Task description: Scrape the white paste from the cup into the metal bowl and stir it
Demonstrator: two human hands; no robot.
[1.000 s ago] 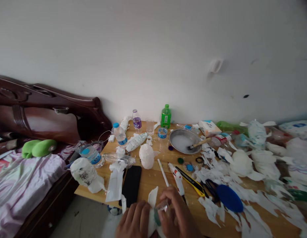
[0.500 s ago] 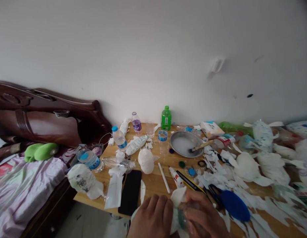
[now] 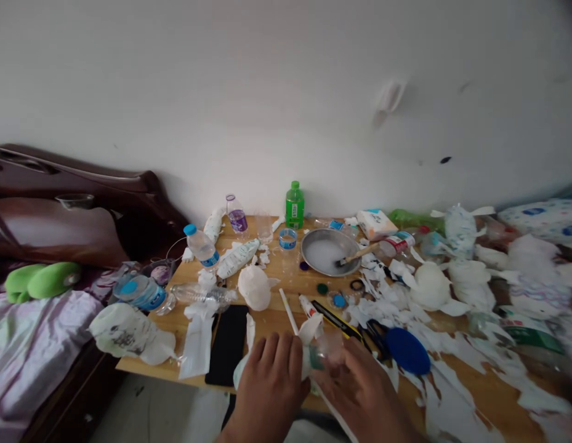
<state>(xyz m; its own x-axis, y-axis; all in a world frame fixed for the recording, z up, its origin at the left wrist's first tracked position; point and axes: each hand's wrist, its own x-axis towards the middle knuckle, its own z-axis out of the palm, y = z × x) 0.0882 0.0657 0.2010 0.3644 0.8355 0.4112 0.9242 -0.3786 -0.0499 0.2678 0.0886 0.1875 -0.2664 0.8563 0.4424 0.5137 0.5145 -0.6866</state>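
Note:
Near the table's front edge, my left hand (image 3: 273, 381) is closed around a plastic bottle wrapped in white paper (image 3: 306, 363). Most of the wrapped body is hidden under its fingers. My right hand (image 3: 366, 384) grips the bottle's clear end, beside a green band. A loose paper flap stands up between the hands, and a white strip hangs below the right one. Just beyond them lie a white stick (image 3: 289, 311), a red-and-white tube (image 3: 308, 306) and a yellow-black utility knife (image 3: 336, 320).
A metal bowl (image 3: 306, 241) of cloudy liquid holds a brush (image 3: 357, 254). Blue-handled scissors (image 3: 408, 351) and torn paper strips spread to the right. Several paper-covered shapes and bottles stand around. A black phone (image 3: 227, 344) lies at the left, beyond which is a bed (image 3: 40, 332).
The whole view has shifted, so table items sit further left and higher. My right hand has moved away from my left, showing more of the bottle's clear end.

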